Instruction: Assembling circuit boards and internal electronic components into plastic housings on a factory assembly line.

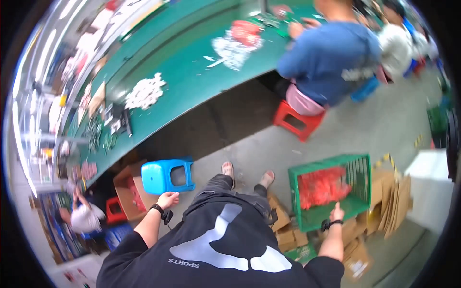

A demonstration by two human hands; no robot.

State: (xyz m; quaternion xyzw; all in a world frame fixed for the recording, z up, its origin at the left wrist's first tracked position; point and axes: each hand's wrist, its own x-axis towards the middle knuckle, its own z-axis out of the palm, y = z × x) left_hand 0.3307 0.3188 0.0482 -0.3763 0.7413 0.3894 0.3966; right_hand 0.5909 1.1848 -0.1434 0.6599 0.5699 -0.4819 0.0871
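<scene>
My left hand (168,199) is beside the blue plastic stool (156,177), just at its near edge. Its fingers are curled together, and nothing shows in them. Whether it touches the stool I cannot tell. Out to the right, my right hand (337,212) is in front of the near side of a green plastic crate (307,222), with one finger or thumb pointing up and the others hidden. Contact with the crate is unclear. Red plastic bags or wrapped items (324,187) lie inside the crate. Both wrists wear dark bands.
A long green worktable (182,91) bears a pile of white parts (145,91) and bagged pieces (237,45). A person in blue (329,62) sits at it on a red stool (300,122). Cardboard boxes (285,225) flank the crate; an open carton (126,192) stands left of the blue stool.
</scene>
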